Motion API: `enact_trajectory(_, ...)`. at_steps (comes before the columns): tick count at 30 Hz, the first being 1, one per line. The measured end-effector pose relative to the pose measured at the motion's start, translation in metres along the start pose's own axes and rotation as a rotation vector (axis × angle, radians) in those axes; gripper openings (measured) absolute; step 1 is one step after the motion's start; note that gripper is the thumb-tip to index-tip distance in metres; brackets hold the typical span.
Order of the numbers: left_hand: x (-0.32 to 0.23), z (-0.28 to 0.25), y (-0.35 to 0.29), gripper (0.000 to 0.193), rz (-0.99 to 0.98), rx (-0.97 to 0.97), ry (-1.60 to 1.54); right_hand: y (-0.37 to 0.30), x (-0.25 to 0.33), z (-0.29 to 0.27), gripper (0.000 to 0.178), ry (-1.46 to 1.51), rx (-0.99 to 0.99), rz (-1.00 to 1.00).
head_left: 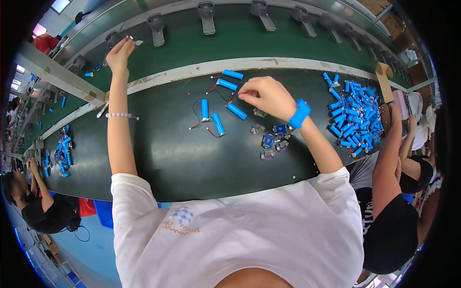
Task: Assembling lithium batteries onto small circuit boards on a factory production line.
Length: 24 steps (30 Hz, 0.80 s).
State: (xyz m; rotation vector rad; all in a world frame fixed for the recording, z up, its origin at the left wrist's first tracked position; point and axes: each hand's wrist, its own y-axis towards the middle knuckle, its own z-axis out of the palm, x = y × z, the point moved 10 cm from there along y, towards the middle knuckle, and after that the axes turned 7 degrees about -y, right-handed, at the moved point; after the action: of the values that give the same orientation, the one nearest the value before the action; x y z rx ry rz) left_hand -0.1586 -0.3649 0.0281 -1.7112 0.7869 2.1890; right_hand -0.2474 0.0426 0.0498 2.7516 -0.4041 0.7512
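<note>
My left hand (119, 58) reaches over the green conveyor belt at the far left, fingers pinched on a small part (136, 42) with a pale tab and a metallic bit. On the dark tabletop, my right hand (270, 96) is curled with its fingertips together, close to the wires of a blue cylindrical battery (236, 111); whether anything is in it is hidden. More wired batteries lie around: one (233, 74) by the belt's edge, another (227, 85) just nearer, and two (205, 110) left of centre. Small circuit boards (268, 141) are scattered below my right wrist.
Grey parts with round heads and flat handles (207, 19) stand in a row along the belt. A big heap of blue batteries (355, 114) fills the right, beside a cardboard piece (383, 81) and a co-worker's arm (388, 149). A smaller battery pile (63, 152) lies left.
</note>
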Motion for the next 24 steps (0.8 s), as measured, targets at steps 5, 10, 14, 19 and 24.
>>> enact_trajectory(5, 0.024, -0.039, 0.037, 0.040, 0.122, -0.134, 0.172, 0.008, -0.009, 0.019, 0.034, -0.130, -0.039, 0.277)
enact_trajectory(10, -0.011, 0.007, 0.007, 0.050, 0.359, -0.117, 0.754, 0.010, -0.002, 0.034, 0.021, -0.275, -0.098, 0.263)
enact_trajectory(14, -0.089, 0.100, -0.095, 0.033, 0.593, 0.070, 0.496, -0.003, -0.015, 0.016, 0.014, 0.121, -0.169, 0.271)
enact_trajectory(19, -0.129, 0.188, -0.226, 0.024, 0.890, 0.461, 0.425, -0.031, -0.060, -0.005, 0.020, 0.831, -0.136, 0.467)
enact_trajectory(24, -0.088, 0.246, -0.309, 0.021, 0.786, 0.930, 0.544, -0.045, -0.075, -0.034, 0.023, 0.876, -0.277, 0.502)
